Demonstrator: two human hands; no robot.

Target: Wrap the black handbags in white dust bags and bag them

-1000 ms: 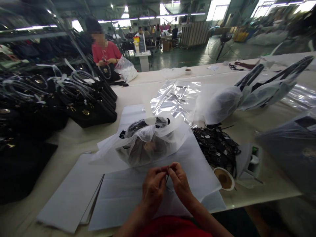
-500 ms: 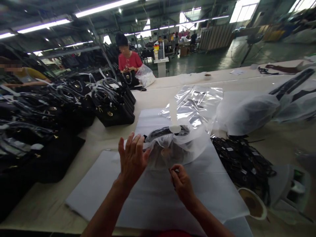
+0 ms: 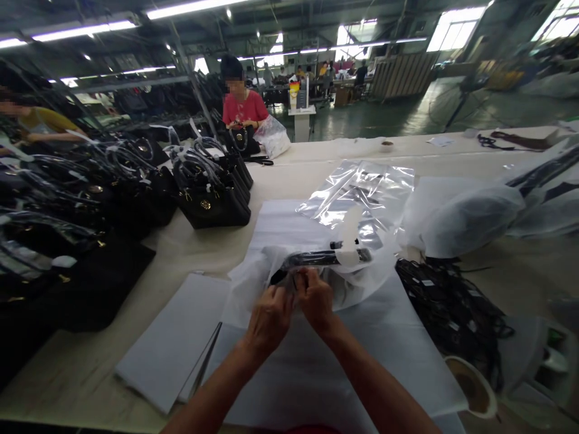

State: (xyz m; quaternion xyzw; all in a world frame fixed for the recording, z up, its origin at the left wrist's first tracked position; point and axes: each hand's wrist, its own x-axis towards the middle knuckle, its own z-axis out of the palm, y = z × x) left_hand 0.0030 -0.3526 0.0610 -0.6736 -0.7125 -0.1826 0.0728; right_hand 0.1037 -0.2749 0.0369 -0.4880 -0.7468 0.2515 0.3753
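Note:
In front of me lies a handbag whose black handle (image 3: 312,259) is wrapped in clear film, with a white paper strip (image 3: 349,238) around it. A thin translucent bag (image 3: 375,283) surrounds the handbag. My left hand (image 3: 270,316), slightly blurred, is closed at the near left side, its fingers curled on the translucent bag. Close beside it, my right hand (image 3: 316,299) pinches just below the handle. A thin dark piece shows by its fingertips, but what exactly they hold is hidden. White sheets (image 3: 362,355) lie beneath.
Several black handbags (image 3: 215,208) stand to the left. Clear plastic sleeves (image 3: 335,187) lie behind the work. To the right are a wrapped bag (image 3: 474,217), a heap of black straps (image 3: 447,307) and a round tub (image 3: 473,386). A person in red (image 3: 244,108) works across the table.
My left hand has gone from spread fingers to a curled grip. The right hand has moved up and left to meet it at the bag. The white strip now leans right.

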